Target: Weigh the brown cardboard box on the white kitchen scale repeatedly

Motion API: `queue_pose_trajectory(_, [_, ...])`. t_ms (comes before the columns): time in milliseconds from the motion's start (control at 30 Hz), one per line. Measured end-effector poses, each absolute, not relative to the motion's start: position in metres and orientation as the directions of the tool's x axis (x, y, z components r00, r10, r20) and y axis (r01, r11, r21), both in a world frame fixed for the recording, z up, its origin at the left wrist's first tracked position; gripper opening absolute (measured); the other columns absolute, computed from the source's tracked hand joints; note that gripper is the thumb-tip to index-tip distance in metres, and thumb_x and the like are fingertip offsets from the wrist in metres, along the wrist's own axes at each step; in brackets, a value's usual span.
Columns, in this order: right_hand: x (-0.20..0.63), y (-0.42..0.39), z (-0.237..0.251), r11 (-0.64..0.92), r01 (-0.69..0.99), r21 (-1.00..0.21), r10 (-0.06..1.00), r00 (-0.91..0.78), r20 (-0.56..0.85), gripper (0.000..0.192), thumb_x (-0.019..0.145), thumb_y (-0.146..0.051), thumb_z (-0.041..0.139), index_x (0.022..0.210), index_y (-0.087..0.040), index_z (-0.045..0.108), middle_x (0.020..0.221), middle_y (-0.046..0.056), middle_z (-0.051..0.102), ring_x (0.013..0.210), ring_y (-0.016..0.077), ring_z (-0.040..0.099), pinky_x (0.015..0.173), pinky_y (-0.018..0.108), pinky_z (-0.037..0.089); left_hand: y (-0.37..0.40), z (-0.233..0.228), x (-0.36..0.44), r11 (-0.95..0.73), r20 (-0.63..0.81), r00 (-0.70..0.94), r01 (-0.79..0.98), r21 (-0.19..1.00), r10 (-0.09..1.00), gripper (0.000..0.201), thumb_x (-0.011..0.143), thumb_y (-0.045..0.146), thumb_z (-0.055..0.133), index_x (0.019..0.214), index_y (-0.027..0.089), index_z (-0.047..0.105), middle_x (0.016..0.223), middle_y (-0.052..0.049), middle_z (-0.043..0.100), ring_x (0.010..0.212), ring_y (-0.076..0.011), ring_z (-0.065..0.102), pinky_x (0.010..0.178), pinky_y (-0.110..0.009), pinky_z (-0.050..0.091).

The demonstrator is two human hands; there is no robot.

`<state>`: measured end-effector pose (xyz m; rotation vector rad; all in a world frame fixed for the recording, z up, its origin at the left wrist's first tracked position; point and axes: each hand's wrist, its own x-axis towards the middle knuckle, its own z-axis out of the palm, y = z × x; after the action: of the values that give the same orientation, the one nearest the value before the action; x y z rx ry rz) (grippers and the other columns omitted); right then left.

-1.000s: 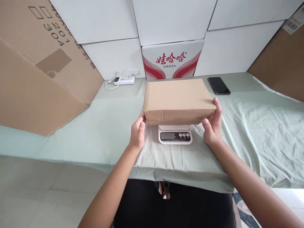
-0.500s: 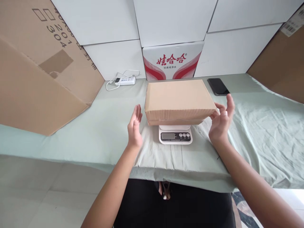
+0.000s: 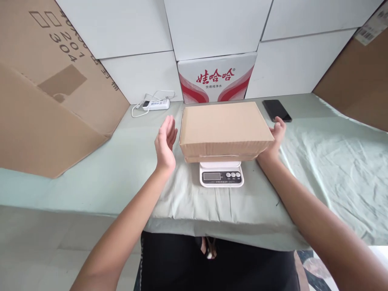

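Observation:
A brown cardboard box (image 3: pixel 224 125) rests on a small white kitchen scale (image 3: pixel 222 180) on the table. The box overhangs the scale's platform on both sides. The scale's front panel, with a grey display and buttons, shows below it; no digits are readable. Left of the box, my left hand (image 3: pixel 166 141) is open, upright, with its palm facing the box's end and a small gap between. At the right end, my right hand (image 3: pixel 274 139) is beside the box with fingers apart and slightly bent. Part of that hand is hidden behind the box's corner.
A black phone (image 3: pixel 276 110) lies behind my right hand. A white power strip with a cable (image 3: pixel 157 105) lies at the back left. White cartons (image 3: pixel 136 76) and a red-printed carton (image 3: pixel 216 79) line the back. Big brown cartons (image 3: pixel 69 117) flank both sides of the cloth-covered table (image 3: pixel 121 169).
Both hands have moved forward along the box's ends. My right hand has gone further behind the right corner. The box stays on the scale; the whole view has shifted slightly.

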<state>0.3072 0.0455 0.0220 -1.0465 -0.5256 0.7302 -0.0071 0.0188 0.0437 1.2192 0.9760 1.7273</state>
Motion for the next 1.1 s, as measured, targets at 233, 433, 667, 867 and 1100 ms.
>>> queue_pose_trajectory(233, [0.302, 0.007, 0.034, 0.401, -0.166, -0.901, 0.803, 0.537, 0.259, 0.060, 0.096, -0.072, 0.058, 0.117, -0.020, 0.080, 0.106, 0.009, 0.079, 0.101, 0.0274, 0.075, 0.077, 0.038, 0.052, -0.014, 0.016, -0.006, -0.290, 0.271, -0.141, -0.142, 0.946, 0.952, 0.084, 0.096, 0.090, 0.060, 0.154, 0.031, 0.074, 0.172, -0.011, 0.066, 0.166, -0.0390, 0.058, 0.137, -0.054, 0.051])
queue_pose_trajectory(433, [0.276, -0.045, 0.050, 0.387, -0.061, -0.920, 0.869, 0.359, 0.342, 0.059, 0.102, -0.074, 0.056, 0.145, -0.038, 0.074, 0.161, 0.002, 0.073, 0.163, 0.0376, 0.058, 0.125, 0.062, 0.057, -0.038, 0.033, 0.000, -0.294, 0.294, -0.026, -0.136, 0.946, 0.956, 0.079, 0.099, 0.087, 0.056, 0.152, 0.032, 0.076, 0.165, -0.008, 0.072, 0.168, -0.0408, 0.054, 0.140, -0.055, 0.049])
queue_pose_trajectory(667, [0.271, 0.029, 0.063, 0.583, 0.095, -0.807, 0.754, 0.307, 0.580, 0.068, 0.102, -0.073, 0.049, 0.159, -0.038, 0.058, 0.168, 0.002, 0.065, 0.170, 0.0362, 0.049, 0.143, 0.064, 0.041, 0.045, 0.053, 0.020, -0.426, 0.412, -0.128, -0.120, 0.897, 0.902, 0.086, 0.099, 0.095, 0.047, 0.151, 0.031, 0.074, 0.159, -0.005, 0.076, 0.172, -0.0380, 0.049, 0.140, -0.050, 0.048])
queue_pose_trajectory(867, [0.275, 0.102, 0.018, 0.529, 0.117, -0.841, 0.778, 0.329, 0.535, 0.078, 0.094, -0.076, 0.055, 0.156, -0.028, 0.058, 0.166, 0.010, 0.063, 0.171, 0.0331, 0.047, 0.148, 0.059, 0.032, 0.115, 0.011, 0.035, -0.361, 0.329, -0.168, -0.213, 0.908, 0.929, 0.091, 0.094, 0.097, 0.053, 0.146, 0.025, 0.075, 0.166, -0.011, 0.071, 0.171, -0.0361, 0.051, 0.139, -0.046, 0.048])
queue_pose_trajectory(1100, [0.278, 0.107, -0.009, 0.473, 0.090, -0.877, 0.807, 0.354, 0.472, 0.066, 0.095, -0.067, 0.059, 0.151, -0.031, 0.062, 0.166, 0.008, 0.066, 0.165, 0.0289, 0.055, 0.147, 0.058, 0.033, 0.114, -0.012, 0.036, -0.283, 0.260, -0.125, -0.234, 0.930, 0.957, 0.087, 0.096, 0.093, 0.053, 0.146, 0.025, 0.075, 0.166, -0.012, 0.071, 0.168, -0.0362, 0.056, 0.135, -0.047, 0.053])
